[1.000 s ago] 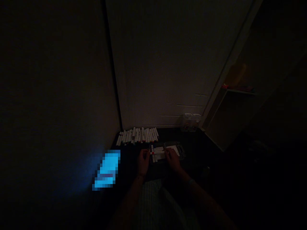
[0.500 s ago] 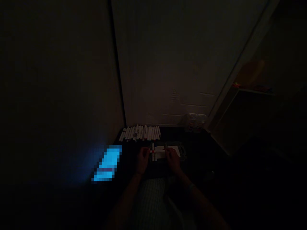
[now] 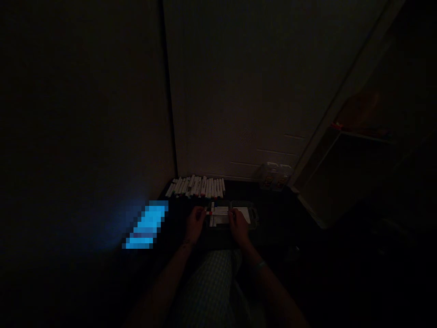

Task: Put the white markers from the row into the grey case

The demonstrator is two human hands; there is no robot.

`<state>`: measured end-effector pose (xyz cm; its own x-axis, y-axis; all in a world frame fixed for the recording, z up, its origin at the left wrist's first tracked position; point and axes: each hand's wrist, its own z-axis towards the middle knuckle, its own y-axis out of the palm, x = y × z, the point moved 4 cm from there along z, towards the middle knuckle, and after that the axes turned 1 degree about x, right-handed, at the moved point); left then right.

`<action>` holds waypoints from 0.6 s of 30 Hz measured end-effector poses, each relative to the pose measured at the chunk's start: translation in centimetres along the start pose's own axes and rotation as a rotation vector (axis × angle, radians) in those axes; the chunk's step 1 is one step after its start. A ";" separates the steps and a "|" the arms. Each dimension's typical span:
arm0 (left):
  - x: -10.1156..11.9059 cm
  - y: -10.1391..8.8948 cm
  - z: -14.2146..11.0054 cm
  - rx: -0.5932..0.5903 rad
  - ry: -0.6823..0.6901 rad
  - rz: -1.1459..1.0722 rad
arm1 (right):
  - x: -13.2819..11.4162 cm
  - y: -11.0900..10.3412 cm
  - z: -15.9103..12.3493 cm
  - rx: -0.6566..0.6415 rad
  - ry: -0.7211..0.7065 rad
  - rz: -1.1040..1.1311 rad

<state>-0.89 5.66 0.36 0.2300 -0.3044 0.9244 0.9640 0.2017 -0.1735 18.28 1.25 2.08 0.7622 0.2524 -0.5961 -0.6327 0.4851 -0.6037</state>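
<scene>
The room is very dark. My left hand (image 3: 195, 223) is curled, pinching the red-capped end of a white marker (image 3: 218, 212) that lies across a clear plastic case (image 3: 247, 215) on the dark floor. My right hand (image 3: 238, 228) rests on the other end of the same marker, fingers bent round it. More white markers lie inside the case under my hands. A row of several white markers (image 3: 196, 187) lies side by side on the floor just beyond, against the wall.
A glowing blue screen (image 3: 146, 225) lies on the floor to the left. A small clear container (image 3: 275, 175) stands by the wall at the back right. A low shelf (image 3: 341, 173) is on the right. My checked trouser leg (image 3: 211, 287) fills the foreground.
The view has shifted slightly left and down. Both hands stay at the case, and the left hand has drawn the marker's red end a little to the left.
</scene>
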 end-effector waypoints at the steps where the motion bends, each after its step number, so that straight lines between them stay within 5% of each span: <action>1: 0.0 -0.1 0.0 0.011 0.000 0.002 | 0.1 0.1 0.0 -0.001 -0.001 -0.003; 18: 1.0 0.1 -0.7 -0.012 0.020 -0.032 | 0.5 -0.4 0.1 0.017 0.039 0.125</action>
<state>-0.47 4.72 1.00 0.2021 -0.3294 0.9223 0.9722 0.1809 -0.1484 18.93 1.25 2.02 0.6713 0.2789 -0.6867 -0.7198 0.4663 -0.5142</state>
